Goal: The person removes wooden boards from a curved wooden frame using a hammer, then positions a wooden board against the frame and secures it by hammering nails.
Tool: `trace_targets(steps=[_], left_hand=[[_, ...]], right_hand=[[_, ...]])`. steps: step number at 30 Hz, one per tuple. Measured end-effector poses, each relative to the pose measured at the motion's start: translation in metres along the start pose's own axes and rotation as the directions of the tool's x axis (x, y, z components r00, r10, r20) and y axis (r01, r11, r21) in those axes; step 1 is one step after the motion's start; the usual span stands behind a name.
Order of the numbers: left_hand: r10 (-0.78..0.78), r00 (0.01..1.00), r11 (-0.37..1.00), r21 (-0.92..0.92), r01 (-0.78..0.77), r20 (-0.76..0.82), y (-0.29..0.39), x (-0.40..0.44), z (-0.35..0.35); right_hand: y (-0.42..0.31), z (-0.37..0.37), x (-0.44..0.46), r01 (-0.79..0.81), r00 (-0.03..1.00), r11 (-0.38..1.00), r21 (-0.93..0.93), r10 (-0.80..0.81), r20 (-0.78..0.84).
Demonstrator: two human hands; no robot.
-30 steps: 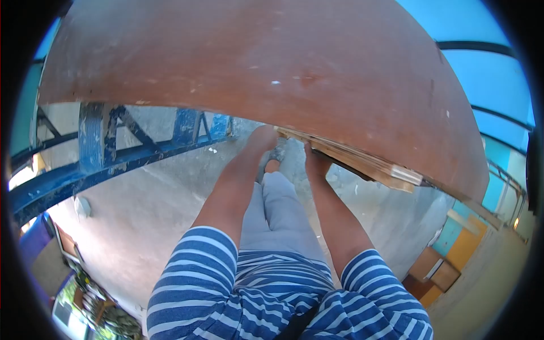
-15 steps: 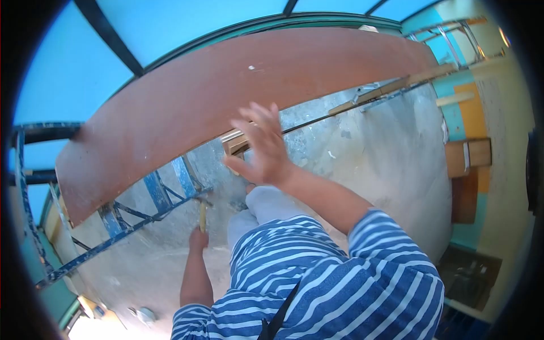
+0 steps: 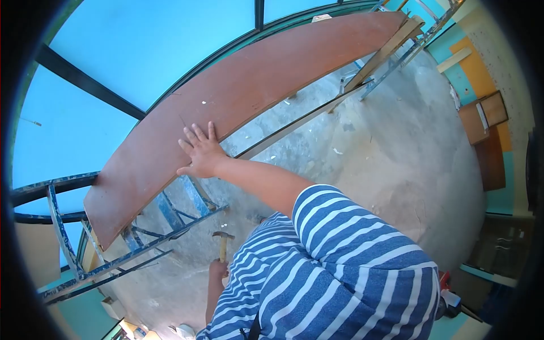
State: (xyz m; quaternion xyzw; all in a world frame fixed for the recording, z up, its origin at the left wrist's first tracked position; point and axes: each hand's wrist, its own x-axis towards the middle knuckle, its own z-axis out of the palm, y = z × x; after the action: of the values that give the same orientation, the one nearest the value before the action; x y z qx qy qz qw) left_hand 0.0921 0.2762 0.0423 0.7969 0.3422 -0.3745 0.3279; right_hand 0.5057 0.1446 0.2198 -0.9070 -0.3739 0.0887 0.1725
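Note:
A long reddish-brown board point(image 3: 249, 79) stretches across the view. My right hand point(image 3: 201, 152) lies on it near its front edge, palm down with the fingers spread. Down at my left side, my left hand point(image 3: 218, 268) is wrapped round the wooden handle of a claw hammer point(image 3: 222, 241), whose head points up. Under the board's left end stands a blue, paint-spattered metal ladder point(image 3: 170, 224). A narrow strip point(image 3: 300, 122) runs below the board's front edge, partly hidden by my right arm.
At the far right end, a wooden plank point(image 3: 382, 54) leans beside another metal ladder point(image 3: 416, 51). Glass panes point(image 3: 164, 45) line the back. Boxes and brown panels point(image 3: 481, 119) stand against the right wall. The concrete floor point(image 3: 385, 164) has small scraps on it.
My right hand has come down from in front of the board's edge onto its surface, further left. The view has turned. My left hand still holds the hammer.

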Motion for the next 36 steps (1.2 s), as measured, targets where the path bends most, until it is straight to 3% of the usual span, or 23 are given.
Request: trace_targets(steps=[1, 3, 5, 6, 8, 11, 12, 18, 22, 23, 26, 29, 31, 36], left_hand=[[0.095, 0.995, 0.994, 0.044, -0.095, 0.002, -0.010, 0.004, 0.003], [0.089, 0.996, 0.991, 0.097, -0.088, -0.002, -0.026, 0.024, 0.025], [-0.128, 0.992, 0.986, 0.101, 0.130, -0.021, -0.024, 0.040, 0.052], [-0.071, 0.997, 0.991, 0.115, 0.073, -0.013, -0.013, 0.034, 0.052], [0.030, 1.000, 0.992, 0.126, -0.029, -0.003, 0.012, 0.008, 0.053], [-0.320, 0.935, 0.932, 0.229, 0.281, 0.152, 0.002, 0.047, 0.091], [-0.315, 0.937, 0.932, 0.237, 0.276, 0.149, 0.008, 0.043, 0.097], [-0.274, 0.952, 0.925, 0.308, 0.222, 0.138, 0.069, 0.045, 0.114], [-0.356, 0.918, 0.901, -0.195, 0.387, 0.178, 0.111, 0.013, 0.121], [-0.274, 0.953, 0.938, -0.185, 0.294, 0.126, 0.116, 0.004, 0.123], [-0.243, 0.969, 0.969, 0.062, 0.240, 0.044, 0.132, 0.006, 0.129], [-0.333, 0.937, 0.942, -0.001, 0.335, 0.106, 0.149, 0.000, 0.131], [-0.360, 0.920, 0.932, 0.111, 0.346, 0.155, 0.140, 0.004, 0.134], [-0.251, 0.959, 0.959, 0.170, 0.227, 0.132, 0.128, 0.003, 0.138]], right_hand=[[0.007, -0.002, -0.007, 0.014, 1.000, 0.998, 0.069, -0.014, -0.010], [0.028, -0.008, -0.020, 0.047, 0.998, 0.979, 0.198, -0.041, -0.037], [0.074, -0.021, -0.045, 0.087, 0.979, 0.985, 0.147, -0.057, -0.198], [0.098, -0.035, -0.062, 0.108, 0.960, 0.986, 0.124, -0.071, -0.272], [0.161, -0.085, -0.073, -0.014, 0.949, 0.999, 0.031, 0.024, -0.314], [0.253, -0.160, -0.072, -0.235, 0.882, 0.971, 0.053, 0.236, -0.407], [0.280, -0.177, -0.069, -0.282, 0.854, 0.957, 0.061, 0.279, -0.440], [0.396, -0.177, -0.034, -0.481, 0.852, 0.877, -0.013, 0.464, -0.245], [0.410, -0.144, -0.040, -0.502, 0.858, 0.852, -0.146, 0.470, -0.209], [0.412, -0.139, -0.043, -0.496, 0.861, 0.858, -0.133, 0.465, -0.208], [0.410, -0.148, -0.036, -0.488, 0.864, 0.863, -0.126, 0.458, -0.209], [0.411, -0.140, -0.045, -0.475, 0.871, 0.871, -0.125, 0.445, -0.206], [0.417, -0.143, -0.032, -0.466, 0.874, 0.874, -0.136, 0.431, -0.227], [0.415, -0.140, -0.039, -0.468, 0.877, 0.870, -0.154, 0.434, -0.206]])
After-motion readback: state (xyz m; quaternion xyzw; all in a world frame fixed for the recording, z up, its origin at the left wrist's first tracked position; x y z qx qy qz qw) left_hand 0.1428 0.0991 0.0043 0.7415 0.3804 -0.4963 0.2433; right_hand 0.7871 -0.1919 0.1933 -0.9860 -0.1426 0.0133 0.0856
